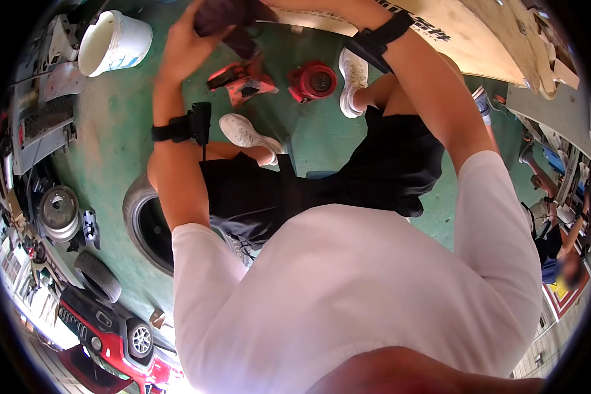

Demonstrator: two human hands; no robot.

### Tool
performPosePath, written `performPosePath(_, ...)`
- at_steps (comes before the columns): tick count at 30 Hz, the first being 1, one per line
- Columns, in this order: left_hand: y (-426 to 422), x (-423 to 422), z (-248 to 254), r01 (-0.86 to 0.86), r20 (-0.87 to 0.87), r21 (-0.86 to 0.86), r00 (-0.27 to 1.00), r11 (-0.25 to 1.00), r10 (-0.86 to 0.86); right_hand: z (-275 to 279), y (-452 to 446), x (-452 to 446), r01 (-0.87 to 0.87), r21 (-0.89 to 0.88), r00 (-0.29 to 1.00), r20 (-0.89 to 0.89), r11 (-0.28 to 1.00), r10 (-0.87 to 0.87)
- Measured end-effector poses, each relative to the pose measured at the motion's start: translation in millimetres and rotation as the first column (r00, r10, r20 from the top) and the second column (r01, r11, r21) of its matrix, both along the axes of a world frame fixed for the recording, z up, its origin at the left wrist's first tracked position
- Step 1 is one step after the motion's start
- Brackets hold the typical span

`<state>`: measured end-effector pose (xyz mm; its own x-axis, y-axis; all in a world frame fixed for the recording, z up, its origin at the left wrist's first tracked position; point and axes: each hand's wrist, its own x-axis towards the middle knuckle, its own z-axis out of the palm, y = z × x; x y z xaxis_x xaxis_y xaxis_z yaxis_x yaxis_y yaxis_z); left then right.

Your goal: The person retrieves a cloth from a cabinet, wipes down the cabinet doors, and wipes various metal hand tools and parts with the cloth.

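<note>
My left hand (182, 49) is at the upper left, its fingers closed around a bunched dark cloth (222, 14). A loose end of the cloth hangs down; whether it is a rag or a glove I cannot tell. My right hand (302, 4) reaches in along the top edge near the cloth, with its fingers cut off or hidden. On the green floor below the hands lie a red-and-black tool-like object (246, 82) and a round red object with a dark centre (312, 81). Both wrists wear black straps with small devices.
A wooden panel with dark lettering (466, 33) spans the upper right. A white bucket (121, 41) stands upper left. Tyres (138, 217), a wheel rim (59, 207) and a red vehicle (121, 351) are on the left. Another person (555, 246) is at the far right.
</note>
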<state>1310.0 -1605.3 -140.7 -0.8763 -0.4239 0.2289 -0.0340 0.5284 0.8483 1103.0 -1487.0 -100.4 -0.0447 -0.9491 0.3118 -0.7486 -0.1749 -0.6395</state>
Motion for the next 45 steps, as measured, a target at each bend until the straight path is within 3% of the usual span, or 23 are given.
performPosePath(1, -8.2, 9.3, 2.9, 0.001, 0.003, -0.004, 1.000, 1.000, -0.001, 1.6, 1.5, 1.4, 0.001, -0.004, 1.000, 0.003, 1.000, -0.001)
performPosePath(3, -22.2, 23.8, 11.6, -0.277, 0.275, -0.051, 0.920, 0.960, 0.280, 7.6, 5.9, 3.5, 0.029, -0.023, 0.997, -0.074, 0.999, -0.031)
performPosePath(4, -26.4, 23.4, 9.6, -0.276, 0.272, -0.055, 0.920, 0.960, 0.281, 12.7, 9.1, 4.7, 0.030, -0.028, 0.997, -0.075, 0.999, -0.032)
performPosePath(6, -32.4, 22.0, 4.3, -0.160, 0.079, 0.178, 0.986, 0.971, 0.148, 21.7, 13.2, 6.4, -0.021, 0.016, 0.993, 0.118, 1.000, 0.019)
performPosePath(7, -33.3, 22.5, 0.5, -0.164, 0.079, 0.167, 0.985, 0.972, 0.152, 17.6, 13.7, 6.4, -0.038, -0.028, 0.980, 0.193, 0.999, 0.043)
performPosePath(10, -7.8, 8.7, 10.6, -0.168, 0.063, 0.122, 0.985, 0.978, 0.161, 17.5, 13.0, 6.8, -0.018, 0.023, 0.995, 0.095, 1.000, 0.015)
performPosePath(14, -5.4, 4.5, 23.9, -0.248, 0.207, 0.117, 0.953, 0.962, 0.221, 14.6, 12.4, 1.7, -0.065, -0.054, 0.993, 0.095, 0.996, 0.070)
performPosePath(15, -5.5, 5.9, 27.3, -0.292, 0.194, 0.214, 0.948, 0.932, 0.252, 17.1, 11.9, -2.3, -0.095, 0.051, 0.993, 0.070, 0.994, 0.091)
performPosePath(17, -15.6, 10.8, 24.2, -0.407, 0.288, 0.349, 0.904, 0.844, 0.316, 22.9, 15.9, -1.5, -0.113, 0.016, 0.985, 0.136, 0.993, 0.110)
performPosePath(20, -18.0, 14.3, 21.4, -0.294, 0.275, 0.526, 0.947, 0.798, 0.167, 21.6, 18.3, -2.8, -0.169, 0.001, 0.968, 0.190, 0.986, 0.165)
performPosePath(21, -17.2, 16.2, 23.2, -0.309, 0.439, 0.413, 0.892, 0.857, 0.110, 18.8, 19.2, 1.3, -0.107, 0.069, 0.981, 0.171, 0.992, 0.094)
performPosePath(22, -5.2, 12.9, 16.2, -0.109, 0.156, 0.446, 0.987, 0.888, 0.043, 16.5, 12.4, 0.1, -0.046, 0.118, 0.990, 0.137, 0.992, 0.030)
performPosePath(23, -2.3, 10.6, 10.9, -0.058, 0.124, 0.442, 0.992, 0.895, 0.003, 12.9, 3.6, -2.4, -0.013, 0.145, 0.999, -0.044, 0.989, 0.019)
performPosePath(26, 0.7, 13.7, 16.0, 0.025, 0.123, 0.492, 0.988, 0.870, -0.097, 4.5, 2.2, 6.0, 0.048, 0.104, 0.998, 0.043, 0.993, -0.053)
performPosePath(28, 9.6, 8.6, 13.3, 0.070, 0.137, 0.550, 0.975, 0.833, -0.173, 1.8, 3.9, 6.6, 0.085, 0.098, 0.996, -0.018, 0.992, -0.084)
performPosePath(30, 15.4, -1.8, 6.2, 0.020, 0.115, 0.245, 0.992, 0.969, -0.050, 1.3, 0.5, 8.0, 0.082, 0.194, 0.995, 0.039, 0.978, -0.092)
performPosePath(31, 19.7, -4.1, 3.0, 0.017, 0.120, 0.251, 0.992, 0.968, -0.049, -5.4, 0.2, 11.5, 0.080, 0.200, 0.995, 0.044, 0.977, -0.090)
performPosePath(32, 23.1, -6.4, 0.6, -0.028, 0.105, 0.064, 0.994, 0.998, 0.021, -13.4, -0.7, 15.9, 0.090, 0.101, 0.995, -0.050, 0.991, -0.085)
performPosePath(33, 23.7, -7.9, -0.9, -0.079, 0.074, -0.125, 0.993, 0.989, 0.088, -19.2, -2.3, 17.6, 0.088, -0.001, 0.986, -0.145, 0.996, -0.088)
performPosePath(34, 22.7, -8.2, -1.4, -0.083, 0.073, -0.124, 0.993, 0.989, 0.092, -16.2, -1.5, 19.7, 0.084, -0.001, 0.986, -0.147, 0.996, -0.083)
performPosePath(36, 18.1, -9.7, -0.9, -0.278, 0.049, -0.509, 0.936, 0.815, 0.350, -9.2, 2.7, 23.4, 0.084, 0.086, 0.983, -0.172, 0.993, -0.069)
performPosePath(43, -12.3, 4.9, -6.3, -0.371, -0.084, -0.626, 0.907, 0.686, 0.413, -13.2, -3.9, 36.5, 0.008, -0.094, 0.961, -0.274, 0.995, -0.034)
performPosePath(45, -13.6, 9.9, -10.7, -0.325, -0.020, -0.579, 0.923, 0.748, 0.385, -18.2, -1.3, 38.7, -0.013, -0.109, 0.929, -0.370, 0.994, -0.029)
